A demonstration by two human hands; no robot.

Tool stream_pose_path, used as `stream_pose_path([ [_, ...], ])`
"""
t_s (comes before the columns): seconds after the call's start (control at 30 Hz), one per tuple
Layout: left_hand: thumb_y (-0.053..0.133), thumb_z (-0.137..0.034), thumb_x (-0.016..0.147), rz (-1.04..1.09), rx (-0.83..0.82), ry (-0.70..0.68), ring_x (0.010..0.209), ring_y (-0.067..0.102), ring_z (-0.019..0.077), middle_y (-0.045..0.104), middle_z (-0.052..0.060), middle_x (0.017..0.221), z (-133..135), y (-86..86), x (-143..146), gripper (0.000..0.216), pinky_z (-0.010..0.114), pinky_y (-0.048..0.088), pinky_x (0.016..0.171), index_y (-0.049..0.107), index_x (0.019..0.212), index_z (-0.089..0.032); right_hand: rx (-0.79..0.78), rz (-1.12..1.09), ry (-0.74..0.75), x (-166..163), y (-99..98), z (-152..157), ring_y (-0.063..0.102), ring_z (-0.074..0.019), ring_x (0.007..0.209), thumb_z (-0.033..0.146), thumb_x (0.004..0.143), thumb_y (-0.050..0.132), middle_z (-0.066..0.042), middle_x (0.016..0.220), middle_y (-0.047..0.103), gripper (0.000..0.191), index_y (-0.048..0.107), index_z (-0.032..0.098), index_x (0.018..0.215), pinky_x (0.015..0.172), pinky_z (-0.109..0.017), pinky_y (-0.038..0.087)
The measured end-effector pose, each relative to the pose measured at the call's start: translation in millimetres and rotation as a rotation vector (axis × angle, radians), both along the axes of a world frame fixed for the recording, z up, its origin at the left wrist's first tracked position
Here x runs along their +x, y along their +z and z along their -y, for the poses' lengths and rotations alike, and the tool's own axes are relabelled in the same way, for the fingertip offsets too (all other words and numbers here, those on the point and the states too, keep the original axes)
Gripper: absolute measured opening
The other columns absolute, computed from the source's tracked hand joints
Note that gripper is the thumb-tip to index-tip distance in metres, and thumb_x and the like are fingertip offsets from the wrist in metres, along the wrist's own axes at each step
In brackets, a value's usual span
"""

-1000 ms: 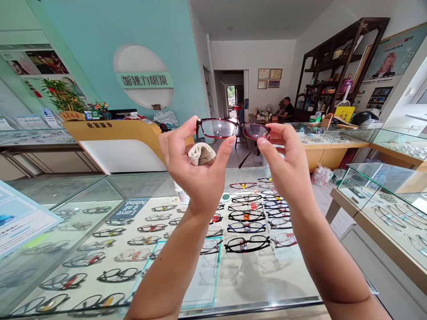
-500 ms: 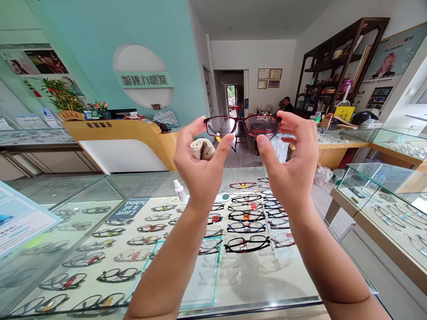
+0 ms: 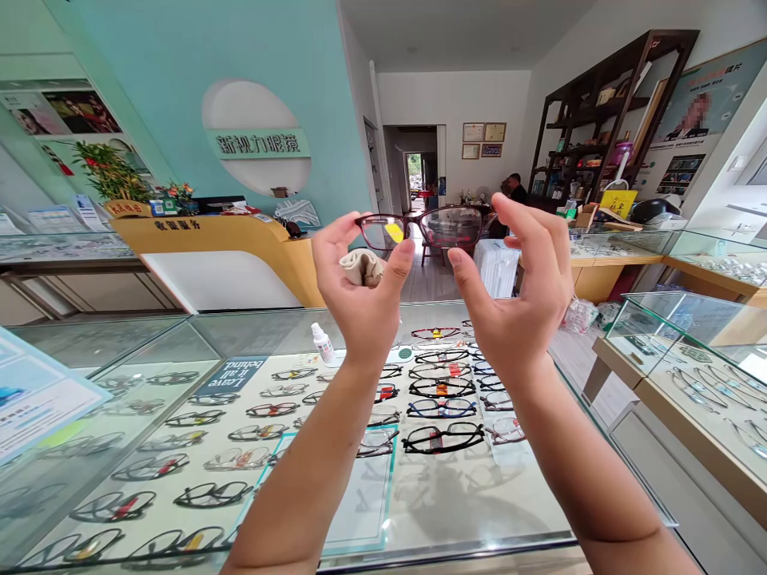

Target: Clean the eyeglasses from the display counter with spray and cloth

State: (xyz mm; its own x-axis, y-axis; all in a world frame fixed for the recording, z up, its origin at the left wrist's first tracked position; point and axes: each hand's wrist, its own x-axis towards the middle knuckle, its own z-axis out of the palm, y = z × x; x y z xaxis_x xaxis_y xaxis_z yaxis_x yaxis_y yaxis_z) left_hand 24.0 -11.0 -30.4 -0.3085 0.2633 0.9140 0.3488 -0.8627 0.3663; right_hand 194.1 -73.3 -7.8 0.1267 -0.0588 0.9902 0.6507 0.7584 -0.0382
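Observation:
A pair of dark-rimmed eyeglasses is held up above the glass counter, lenses facing me. A yellow patch shows in the left lens and red lettering low in the right one. My left hand pinches the left end of the frame between thumb and fingers. Tucked inside that palm is a rolled beige cloth. My right hand has its thumb at the lower rim of the right lens and its forefinger by the right hinge. Its other fingers are loosely curled.
Below lies a glass display case with rows of eyeglasses inside. A small white bottle stands on its top. A yellow reception counter is at left, another glass case at right. A person is at the back.
The eyeglasses have shifted a little left and turned, so the right lens looks larger and the yellow patch shows in the left lens. My right hand's fingers have moved left with the frame.

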Motion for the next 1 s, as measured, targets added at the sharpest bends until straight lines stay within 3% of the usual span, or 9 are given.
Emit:
stream_pose_path([
  [0.13,0.089,-0.06,0.091,0.104,0.112,0.129,0.146,0.061,0.0343,0.062,0.013,0.147,3,-0.6,5,0.073,0.054,0.055,0.123,0.057,0.148,-0.028,-0.299,-0.01,0.067,5,-3.8,-2,0.072,-0.0312,0.133,0.038,0.107,0.067,-0.008,0.146,0.075,0.045,0.067,0.036,0.152,0.107,-0.057,0.064],
  [0.27,0.088,-0.06,0.092,0.087,0.117,0.236,0.146,0.061,0.0346,0.062,0.014,0.146,9,-0.6,10,0.073,0.052,0.058,0.118,0.055,0.148,-0.026,-0.419,-0.063,0.196,5,-4.8,-2,0.075,-0.0302,0.131,0.042,0.106,0.069,-0.006,0.149,0.077,0.046,0.07,0.038,0.152,0.103,-0.053,0.066],
  [0.43,0.092,-0.061,0.087,0.07,0.1,0.288,0.141,0.061,0.0367,0.062,0.015,0.139,15,0.4,9,0.075,0.055,0.06,0.113,0.058,0.141,-0.023,-0.493,-0.136,0.249,5,-2.9,-1,0.078,-0.0305,0.126,0.05,0.108,0.065,-0.009,0.14,0.082,0.041,0.077,0.033,0.143,0.103,-0.052,0.066],
  [0.6,0.093,-0.059,0.085,0.022,0.004,0.241,0.14,0.059,0.0384,0.062,0.016,0.135,23,4.5,6,0.074,0.056,0.06,0.109,0.06,0.14,-0.022,-0.533,-0.162,0.155,5,1.2,2,0.08,-0.0296,0.113,0.053,0.109,0.061,-0.011,0.126,0.086,0.038,0.084,0.028,0.126,0.1,-0.05,0.064],
  [0.77,0.093,-0.06,0.086,0.01,-0.005,0.29,0.136,0.062,0.0366,0.065,0.014,0.132,29,8.4,5,0.07,0.058,0.058,0.113,0.064,0.138,-0.023,-0.537,-0.138,0.086,4,3.4,6,0.081,-0.0276,0.103,0.054,0.11,0.058,-0.009,0.111,0.088,0.039,0.086,0.026,0.112,0.093,-0.045,0.063],
  [1.0,0.089,-0.064,0.089,0.018,-0.082,0.19,0.133,0.068,0.0317,0.071,0.012,0.131,15,10.4,-5,0.066,0.051,0.058,0.116,0.067,0.137,-0.024,-0.508,-0.126,0.096,3,2.6,10,0.079,-0.0279,0.108,0.052,0.11,0.059,-0.011,0.118,0.086,0.038,0.084,0.027,0.125,0.098,-0.048,0.062],
])
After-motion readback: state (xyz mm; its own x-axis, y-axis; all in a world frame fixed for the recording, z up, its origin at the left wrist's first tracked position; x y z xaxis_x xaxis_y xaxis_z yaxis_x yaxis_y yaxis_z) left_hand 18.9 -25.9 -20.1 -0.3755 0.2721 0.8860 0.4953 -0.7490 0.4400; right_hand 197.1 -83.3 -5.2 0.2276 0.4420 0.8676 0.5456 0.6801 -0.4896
